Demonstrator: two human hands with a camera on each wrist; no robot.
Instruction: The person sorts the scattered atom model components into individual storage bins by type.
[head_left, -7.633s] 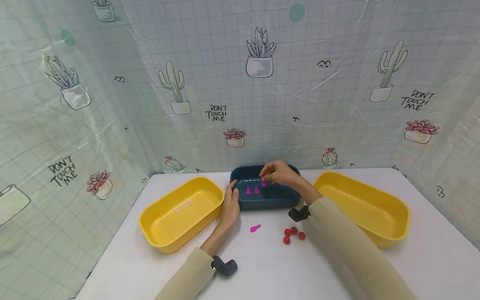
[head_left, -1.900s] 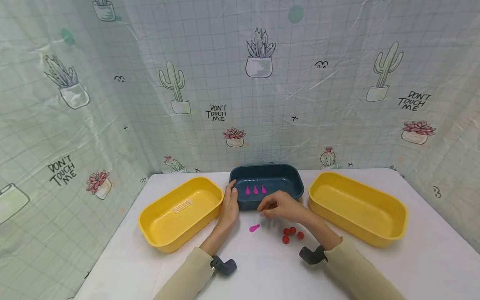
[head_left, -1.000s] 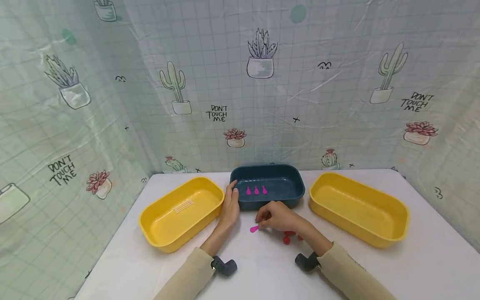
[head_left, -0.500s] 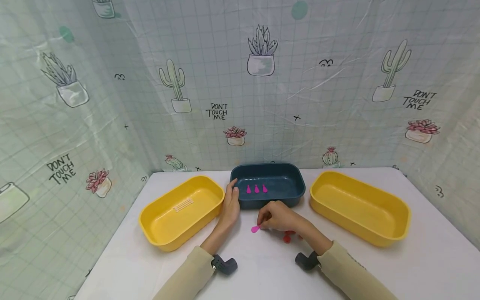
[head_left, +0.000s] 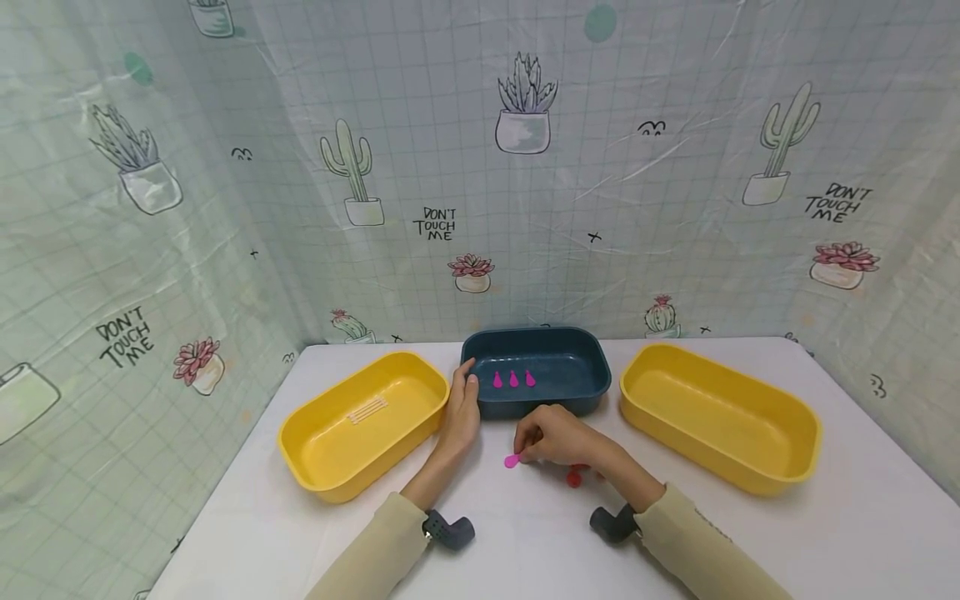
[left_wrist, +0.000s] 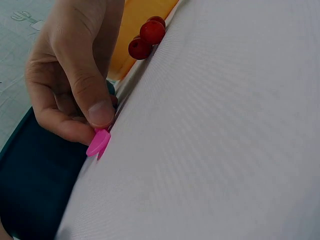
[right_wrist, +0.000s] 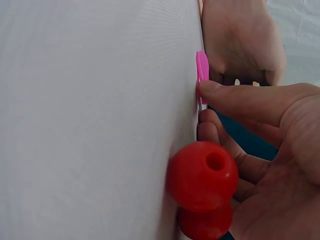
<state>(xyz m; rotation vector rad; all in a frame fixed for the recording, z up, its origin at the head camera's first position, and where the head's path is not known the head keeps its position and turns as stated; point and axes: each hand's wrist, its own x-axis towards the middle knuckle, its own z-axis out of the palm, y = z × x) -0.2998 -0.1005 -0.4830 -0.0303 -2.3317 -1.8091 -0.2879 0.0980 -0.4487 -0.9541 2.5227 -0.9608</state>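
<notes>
My right hand [head_left: 558,435] pinches the narrow end of a small pink teardrop-shaped plastic piece [head_left: 512,460] between thumb and index finger, just at the white tabletop. In the left wrist view the wide end of this pink piece [left_wrist: 99,143] sticks out past the fingertips. Three similar pink pieces [head_left: 513,379] lie in a row inside the dark blue tub [head_left: 570,404]. Along the left side of that tub rests my left hand [head_left: 461,417], fingers fairly straight against its wall. Red beads [right_wrist: 202,176] lie beside my right hand, partly hidden by it in the head view.
A yellow tub [head_left: 337,492] with several pale thin sticks [head_left: 367,410] in it stands at the left. Another yellow tub [head_left: 780,479] stands at the right. Behind the table hangs a printed curtain [head_left: 480,192].
My right hand has set a third pink piece in the blue tub, come back to the table and taken hold of the pink piece there. My left hand has stayed by the tub.
</notes>
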